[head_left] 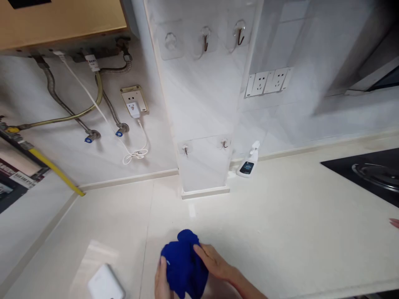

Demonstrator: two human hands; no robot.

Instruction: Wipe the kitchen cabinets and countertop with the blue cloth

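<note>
A bunched blue cloth (183, 265) is held between my two hands, low over the white countertop (264, 232). My left hand (162, 280) grips its left edge, with the thumb lying on top. On the cloth's right side, my right hand (213, 261) is closed around the fabric, thumb on top and fingers partly hidden beneath. The cloth is folded and crumpled, with a small light mark near my left thumb. Whether its underside touches the counter I cannot tell.
A white box-like device (106, 283) lies at lower left. A white spray bottle (248, 162) stands against the wall beside the tiled pillar (204, 112). The black gas stove (368, 166) is at right. Another person's fingertips (394, 223) show at the right edge.
</note>
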